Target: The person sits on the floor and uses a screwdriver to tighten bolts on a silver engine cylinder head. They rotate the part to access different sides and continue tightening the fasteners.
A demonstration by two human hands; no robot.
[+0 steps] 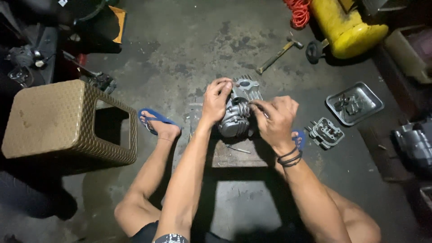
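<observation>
Left hand (216, 100) grips finned metal engine part (237, 118) top; right hand (275, 119) pinches its spring, wooden block (234, 155) beneath, on floor.

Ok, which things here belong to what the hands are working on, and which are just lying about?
In hand: engine part, left hand, right hand.

Lying about: hammer, metal tray, finned cover, stool, yellow tank, orange hose.
</observation>
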